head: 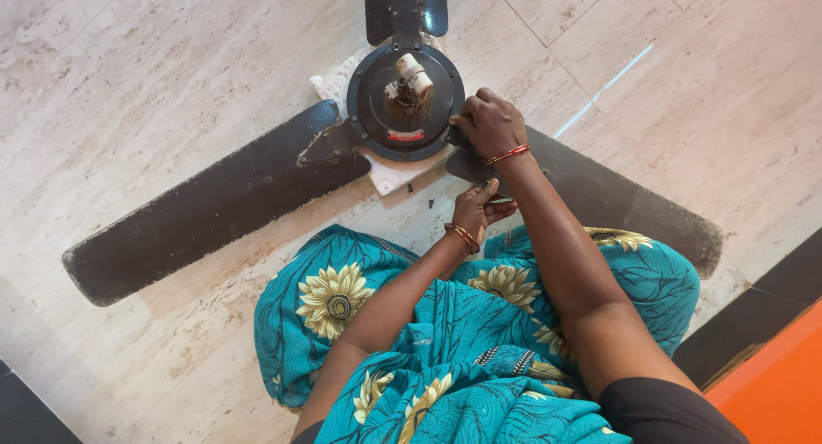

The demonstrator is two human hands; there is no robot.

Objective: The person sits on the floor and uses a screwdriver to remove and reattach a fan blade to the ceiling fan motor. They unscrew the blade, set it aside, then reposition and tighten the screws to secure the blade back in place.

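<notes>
Lying flat on the marble floor (128, 84), the dark ceiling fan (404, 101) has all three blades attached. Right hand (490, 123), fingers curled together, presses at the blade bracket at the motor hub's 4 o'clock. Left hand (475, 208) pinches a slim red-handled tool. Two small screws (419, 194) lie loose at 6 o'clock; judged early stage.

Dark three-bladed ceiling fan (257, 187) lies on pale marble-tiled floor (128, 84). Right hand (490, 123) grips the round black motor housing (402, 101) rim. Left hand (473, 208) rests beneath, against the right-side blade (616, 200).
</notes>
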